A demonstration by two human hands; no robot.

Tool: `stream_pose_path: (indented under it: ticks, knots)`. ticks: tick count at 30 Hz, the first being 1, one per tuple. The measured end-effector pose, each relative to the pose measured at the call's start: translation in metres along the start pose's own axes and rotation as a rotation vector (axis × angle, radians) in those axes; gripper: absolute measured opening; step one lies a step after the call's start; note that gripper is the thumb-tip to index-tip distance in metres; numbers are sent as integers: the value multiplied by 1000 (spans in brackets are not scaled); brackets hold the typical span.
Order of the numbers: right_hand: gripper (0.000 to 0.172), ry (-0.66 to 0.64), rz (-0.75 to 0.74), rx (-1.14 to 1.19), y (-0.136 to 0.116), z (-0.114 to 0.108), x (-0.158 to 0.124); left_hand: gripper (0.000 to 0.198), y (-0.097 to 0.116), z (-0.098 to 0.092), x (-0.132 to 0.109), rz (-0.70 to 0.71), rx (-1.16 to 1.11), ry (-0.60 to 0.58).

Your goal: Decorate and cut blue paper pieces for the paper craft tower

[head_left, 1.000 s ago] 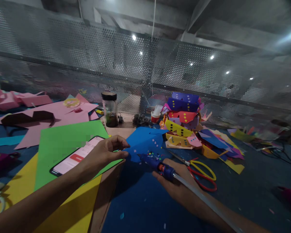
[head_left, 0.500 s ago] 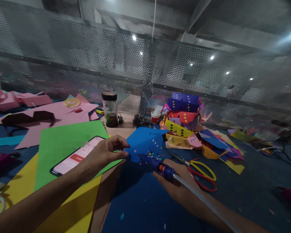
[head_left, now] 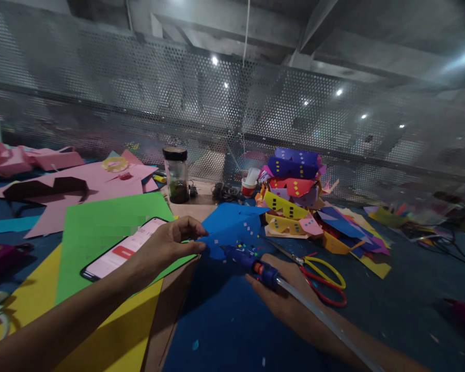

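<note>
My left hand point(head_left: 178, 240) has its thumb and fingers curled at the left edge of a folded piece of blue paper point(head_left: 230, 219), gripping that edge. A blue hot glue gun point(head_left: 251, 262) lies in my right hand point(head_left: 284, 287), with a long clear glue stick point(head_left: 318, 312) running out of its back. The gun's nozzle points up and left, close to the blue paper and my left fingertips. Small colourful paper bits point(head_left: 242, 249) are scattered by the nozzle. Beneath my left wrist, a phone point(head_left: 120, 253) with a lit screen rests on green paper point(head_left: 101, 219).
Red and yellow-handled scissors point(head_left: 323, 279) lie beside my right hand. Behind them rises a pile of decorated paper bands point(head_left: 290, 201). A dark-lidded jar point(head_left: 176, 175) and a small cup point(head_left: 248, 185) stand farther back. Yellow sheets point(head_left: 112, 330) and pink paper point(head_left: 101, 178) cover the left side.
Almost nothing differs. Both hands, the glue gun and the blue paper hold nearly the same place, with only a tiny shift of the right-hand fingers.
</note>
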State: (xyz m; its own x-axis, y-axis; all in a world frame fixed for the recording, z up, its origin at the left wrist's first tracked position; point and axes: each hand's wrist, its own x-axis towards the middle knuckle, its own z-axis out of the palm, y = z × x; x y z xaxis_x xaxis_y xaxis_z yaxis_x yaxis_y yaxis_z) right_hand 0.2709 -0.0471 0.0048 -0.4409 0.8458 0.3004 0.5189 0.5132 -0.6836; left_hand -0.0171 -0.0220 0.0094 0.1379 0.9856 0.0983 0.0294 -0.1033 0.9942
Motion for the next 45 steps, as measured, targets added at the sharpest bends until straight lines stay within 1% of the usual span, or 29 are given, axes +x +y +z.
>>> stream_pose_path:
  ticks: [11,17,22,27,29,34,38,41,45]
  knots:
    - [18,-31,-7,-39,-4,-3,1,30,4,2,-2,1,28,23]
    - [21,-1,5,-34,-3,-4,0,31,2,2,-1,3,5,23]
    - [22,-7,17,-34,-4,-3,0,33,2,2,-1,5,-3,24]
    - [18,-22,6,-10,-2,-4,-1,31,4,2,-1,-7,7,30]
    - [20,-24,16,-7,-1,-4,-1,32,4,2,0,-2,13,35]
    - [26,14,25,-49,-6,-8,3,32,1,0,2,-21,23,56]
    - [22,28,25,-129,-14,-12,6,32,-3,-3,2,-25,13,39]
    - [19,56,3,-115,-10,-10,6,32,-4,-4,3,-29,-12,53]
    - [26,76,36,-89,0,-8,6,33,-2,-3,3,-59,-64,80]
